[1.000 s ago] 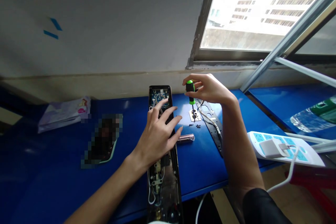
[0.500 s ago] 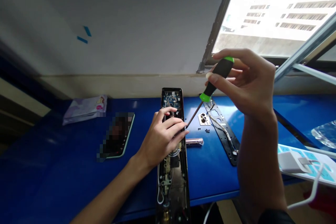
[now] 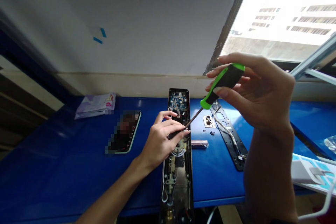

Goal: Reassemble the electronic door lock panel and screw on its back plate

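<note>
Fig.: right hand (image 3: 258, 91) grips screwdriver (image 3: 223, 82) by its stiff, grippy handle; tip angled down to open lock body (image 3: 178, 154), mid-table. Left hand (image 3: 162, 140) pinches at the tip; lock's wiring looks fragile.

Opened panel lengthwise at the middle of the table, parts to either side.

The panel (image 3: 177, 154) runs from the table's (image 3: 52, 168) near edge back to the wall. Left of it lies a phone (image 3: 123, 132), and behind that, near the wall, a packet (image 3: 96, 104). Right of the panel lie a tube (image 3: 199, 143), loose screws (image 3: 208, 132) and a small plate (image 3: 209, 121); further right lies a long plate (image 3: 231, 136) carrying a cable (image 3: 225, 129). A power strip (image 3: 315, 173) sits at the far right.
</note>
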`<state>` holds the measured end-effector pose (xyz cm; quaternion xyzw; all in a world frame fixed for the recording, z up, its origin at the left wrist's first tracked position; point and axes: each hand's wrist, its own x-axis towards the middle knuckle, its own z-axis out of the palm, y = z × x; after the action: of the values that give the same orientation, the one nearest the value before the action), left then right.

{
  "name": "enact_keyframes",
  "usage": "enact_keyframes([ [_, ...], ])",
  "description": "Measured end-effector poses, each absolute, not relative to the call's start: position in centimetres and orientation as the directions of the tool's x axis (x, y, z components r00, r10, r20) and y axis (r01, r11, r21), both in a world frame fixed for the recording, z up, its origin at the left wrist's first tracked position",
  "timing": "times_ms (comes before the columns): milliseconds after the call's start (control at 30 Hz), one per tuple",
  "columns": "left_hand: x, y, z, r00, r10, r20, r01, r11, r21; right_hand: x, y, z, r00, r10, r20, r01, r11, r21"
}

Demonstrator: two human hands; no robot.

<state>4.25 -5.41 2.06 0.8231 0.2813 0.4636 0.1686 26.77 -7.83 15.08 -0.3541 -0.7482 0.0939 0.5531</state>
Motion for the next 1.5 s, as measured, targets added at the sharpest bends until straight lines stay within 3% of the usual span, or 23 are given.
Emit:
enact_keyframes([
  [300,3.6,-5.3,1.9,0.425,0.617,0.663,0.306,-0.787,0.536,26.4,-7.4,14.9,-0.204,0.613,0.763,0.388,0.767,-0.511],
  [467,3.2,-5.3,2.2,0.398,0.630,0.667,0.301,-0.776,0.554,25.8,-7.5,15.0,-0.194,0.538,0.820,0.362,0.817,-0.450],
  [667,2.8,-5.0,2.3,0.518,0.601,0.608,0.234,-0.784,0.575,25.5,-7.4,14.8,-0.295,0.542,0.787,0.293,0.835,-0.466],
  [900,3.1,-5.2,1.9,0.492,0.607,0.624,0.409,-0.794,0.450,25.5,-7.0,14.6,-0.336,0.525,0.782,0.327,0.844,-0.426],
  [1100,3.2,-4.9,1.5,0.536,0.635,0.556,0.471,-0.771,0.427,25.4,-6.9,14.1,-0.400,0.555,0.730,0.417,0.819,-0.394],
  [1500,3.0,-4.7,1.0,0.540,0.644,0.542,0.492,-0.764,0.418,24.7,-6.5,13.8,-0.442,0.516,0.734,0.429,0.840,-0.333],
])
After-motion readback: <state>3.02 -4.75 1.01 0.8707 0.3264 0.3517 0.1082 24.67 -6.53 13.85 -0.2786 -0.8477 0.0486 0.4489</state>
